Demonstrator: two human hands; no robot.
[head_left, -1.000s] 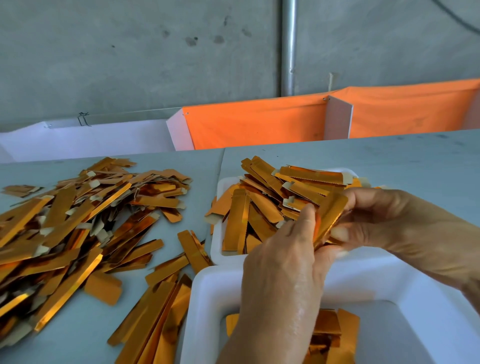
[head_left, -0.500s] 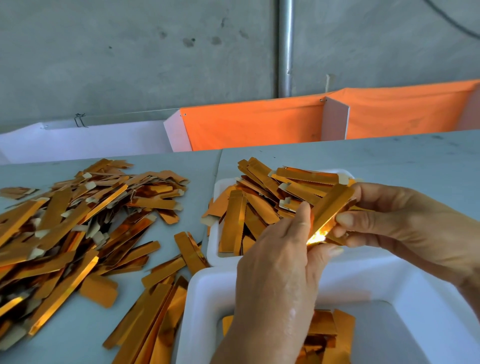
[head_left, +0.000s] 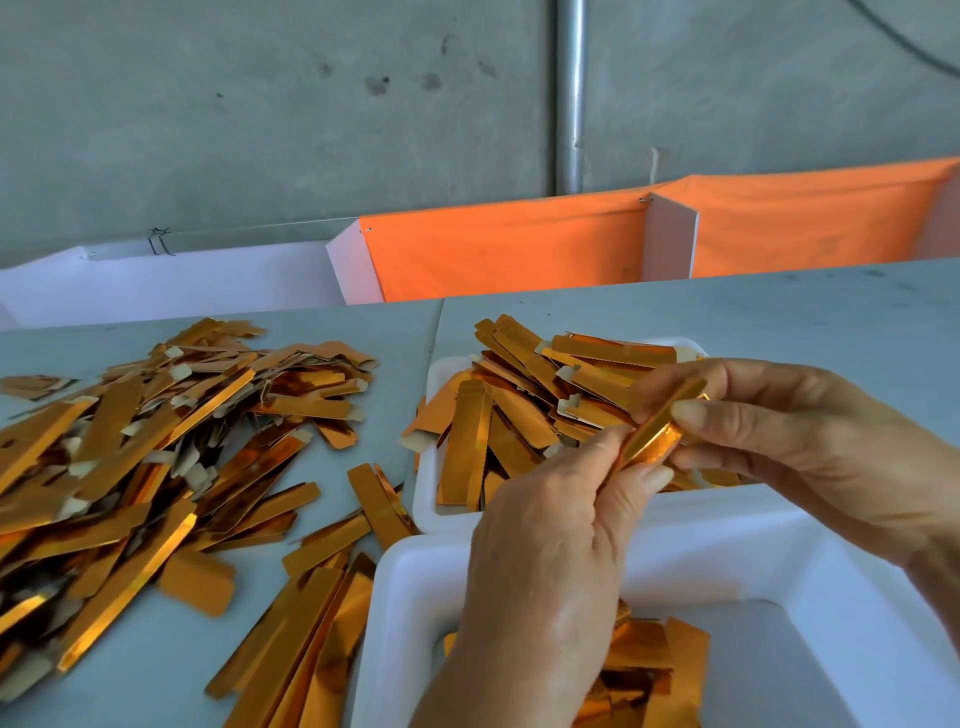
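1. While the left hand (head_left: 545, 561) is pinching the lower end of the gold strip (head_left: 658, 427) between thumb and forefinger, the right hand (head_left: 779, 447) is gripping its upper end with curled fingers. Both hands are grasping this one strip in the air, above the near rim of the far tray (head_left: 427, 499).
2. Against a second ago, the strip is staying in the same place but is slanting more steeply. Its lower part is now showing a rounded bulge where it was showing a flat face.
3. Judgement: the flat strip is being opened or folded into shape, and that step is under way, not finished.
4. The near tray (head_left: 405, 582), directly below the hands, is holding a few worked pieces and is probably waiting for this one.
5. The far tray is lying heaped with flat strips, several overhanging its far and left rims. A careless reach is risking tipping them onto the tabletop (head_left: 779, 312).
6. A loose pile (head_left: 130, 441) is covering the left of the tabletop, with strays reaching the near tray's left wall.
7. Open room is lying to the right and far side of the trays, and the drop into the near tray is standing unobstructed.
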